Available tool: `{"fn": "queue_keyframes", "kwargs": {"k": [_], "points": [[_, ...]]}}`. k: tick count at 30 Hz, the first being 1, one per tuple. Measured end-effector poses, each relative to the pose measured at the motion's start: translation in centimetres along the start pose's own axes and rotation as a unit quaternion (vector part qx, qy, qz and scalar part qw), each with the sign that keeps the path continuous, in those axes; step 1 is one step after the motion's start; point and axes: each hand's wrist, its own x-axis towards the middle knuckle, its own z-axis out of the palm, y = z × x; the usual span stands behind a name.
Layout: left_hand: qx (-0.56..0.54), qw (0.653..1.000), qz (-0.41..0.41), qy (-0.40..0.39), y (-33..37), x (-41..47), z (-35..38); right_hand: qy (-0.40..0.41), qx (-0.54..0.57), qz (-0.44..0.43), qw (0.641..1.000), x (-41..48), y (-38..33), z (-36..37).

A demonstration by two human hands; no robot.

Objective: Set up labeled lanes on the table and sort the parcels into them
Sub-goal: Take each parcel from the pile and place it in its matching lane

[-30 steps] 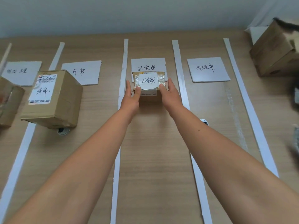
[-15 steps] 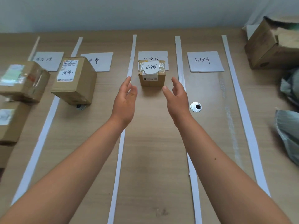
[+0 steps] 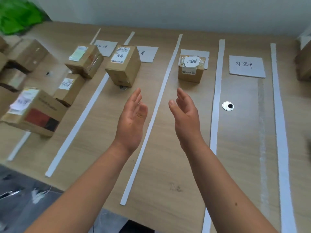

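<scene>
Both hands hover over the table, empty and apart: left hand and right hand face palm to palm, fingers straight, thumbs up, forearms reaching in from below. A strip runs between them; a second strip lies just right of the right hand, and the lane between is bare wood. The parcel sits at that lane's far end, ahead of the right fingertips and well clear of them. Ahead-left of the left hand stands a box, with more boxes crowded farther left. Right of the second strip are a grommet and a card. The table's near edge cuts diagonally under the left forearm.
</scene>
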Motion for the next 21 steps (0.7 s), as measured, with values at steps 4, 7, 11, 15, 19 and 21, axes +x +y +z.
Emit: {"fn": "queue_keyframes", "kwargs": {"k": [4, 7, 11, 15, 19, 21], "points": [[0.008, 0.998, 0.004, 0.057, 0.0, -3.2, -5.0, -0.073, -0.025, -0.009, 0.997, -2.8, 0.1, 5.0], [-0.003, 0.995, 0.008, 0.1, -0.1, -5.4, -9.8, -0.114, -0.035, -0.015, 0.993, -5.1, 0.2, 9.5], [-0.022, 0.989, 0.013, 0.148, -0.7, -8.4, -17.6, -0.157, -0.051, -0.026, 0.986, -8.6, 0.5, 16.2], [-0.033, 0.978, 0.023, 0.204, -2.2, -12.3, -27.3, -0.186, -0.051, -0.028, 0.981, -13.0, 1.8, 25.3], [-0.037, 0.967, 0.026, 0.249, -4.2, -16.8, -37.5, -0.238, -0.024, -0.026, 0.971, -18.3, 3.6, 35.4], [-0.047, 0.96, 0.028, 0.273, -4.8, -18.7, -42.0, -0.273, -0.017, -0.024, 0.962, -20.8, 4.2, 40.0]]}}
